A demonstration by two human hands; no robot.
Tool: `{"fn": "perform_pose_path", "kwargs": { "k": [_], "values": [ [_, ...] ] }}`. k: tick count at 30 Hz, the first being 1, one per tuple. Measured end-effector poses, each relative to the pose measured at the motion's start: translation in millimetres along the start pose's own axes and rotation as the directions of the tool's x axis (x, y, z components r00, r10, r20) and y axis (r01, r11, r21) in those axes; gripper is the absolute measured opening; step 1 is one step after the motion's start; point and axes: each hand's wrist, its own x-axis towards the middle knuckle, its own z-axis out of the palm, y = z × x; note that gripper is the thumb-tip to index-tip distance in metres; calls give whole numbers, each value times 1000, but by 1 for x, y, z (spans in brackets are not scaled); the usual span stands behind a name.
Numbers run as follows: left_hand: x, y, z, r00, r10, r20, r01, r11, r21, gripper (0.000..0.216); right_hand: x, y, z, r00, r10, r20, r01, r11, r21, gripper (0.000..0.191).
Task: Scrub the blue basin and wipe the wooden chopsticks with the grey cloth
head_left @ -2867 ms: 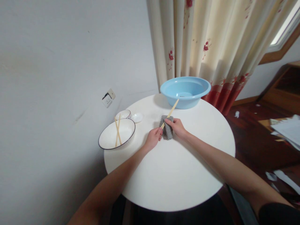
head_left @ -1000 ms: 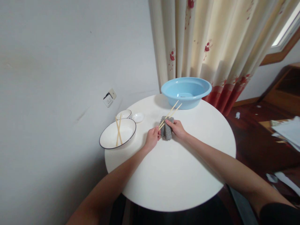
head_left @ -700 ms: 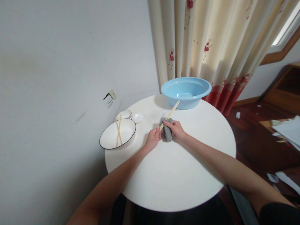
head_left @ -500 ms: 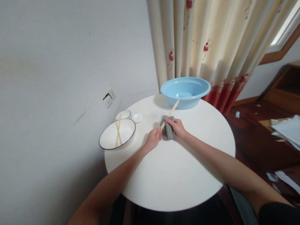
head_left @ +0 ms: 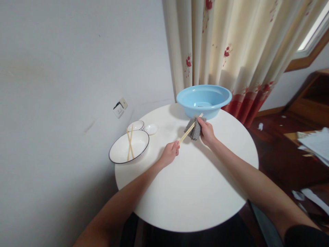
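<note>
My left hand is closed on the lower ends of a pair of light wooden chopsticks, which slant up to the right above the table. My right hand grips a grey cloth folded around the chopsticks near their far ends. The tips stick out a little past the cloth, just in front of the blue basin. To the left, a large white bowl with a dark rim has two more chopsticks crossed over it.
Behind the large bowl are a smaller white bowl and a small white dish. Everything stands on a round white table. A wall with a socket is at the left, and a patterned curtain hangs behind the basin.
My right hand and the cloth have slid up and to the right along the chopsticks, towards their far tips. My left hand has stayed nearly in place.
</note>
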Motion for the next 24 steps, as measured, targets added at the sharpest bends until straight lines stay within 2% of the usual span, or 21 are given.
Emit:
{"fn": "perform_pose_path", "kwargs": {
  "k": [7, 13, 20, 24],
  "values": [
    [-1, 7, -2, 993, 38, -115, -38, 999, 8, 66, -3, 6, 2, 1000, -3, -4, 3, 999, 33, 48],
    [-2, 13, 0, 992, 40, -120, -42, 999, -11, 67, -5, 5, 3, 1000, 16, -10, -15, 1000, 9, 49],
    [0, 10, 0, 989, 50, -138, -52, 999, -11, 66, -16, 17, 9, 996, 44, 75, -41, 999, -35, 55],
    [0, 11, 0, 981, 56, -185, -60, 998, -19, 66, -21, 26, 12, 994, 45, 95, -40, 998, -56, 58]
  ]
}}
